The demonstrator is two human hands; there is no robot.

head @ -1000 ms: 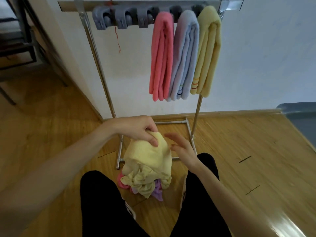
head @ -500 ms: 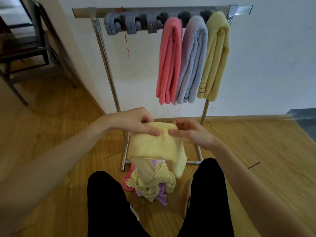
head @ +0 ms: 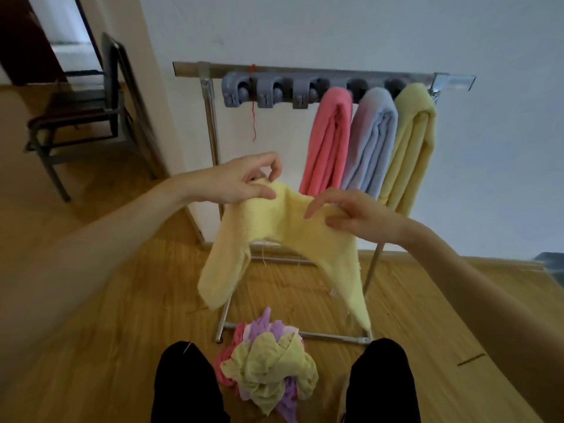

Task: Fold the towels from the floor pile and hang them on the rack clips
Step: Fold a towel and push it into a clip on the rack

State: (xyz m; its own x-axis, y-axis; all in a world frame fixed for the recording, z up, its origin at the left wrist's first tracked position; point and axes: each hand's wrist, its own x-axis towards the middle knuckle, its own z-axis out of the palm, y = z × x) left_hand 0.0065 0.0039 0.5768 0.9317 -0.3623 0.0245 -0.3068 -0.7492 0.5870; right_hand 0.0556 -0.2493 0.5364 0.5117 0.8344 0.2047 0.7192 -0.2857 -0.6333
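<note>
A pale yellow towel hangs in the air in front of the rack, its two ends drooping down. My left hand pinches its upper left edge. My right hand pinches its upper right edge. On the floor between my legs lies the pile of towels, yellow on top with purple and pink beneath. The metal rack carries a row of grey clips; three on the left are empty. A pink towel, a blue towel and a yellow towel hang folded from the right clips.
A dark chair stands at the left by a doorway. The white wall is right behind the rack. Wooden floor spreads left and right. My black trouser legs flank the pile. A grey object sits at the far right edge.
Both hands have lifted the yellow towel up off the pile and drawn apart, spreading it. The camera has tilted up, showing more of the wall and chair.
</note>
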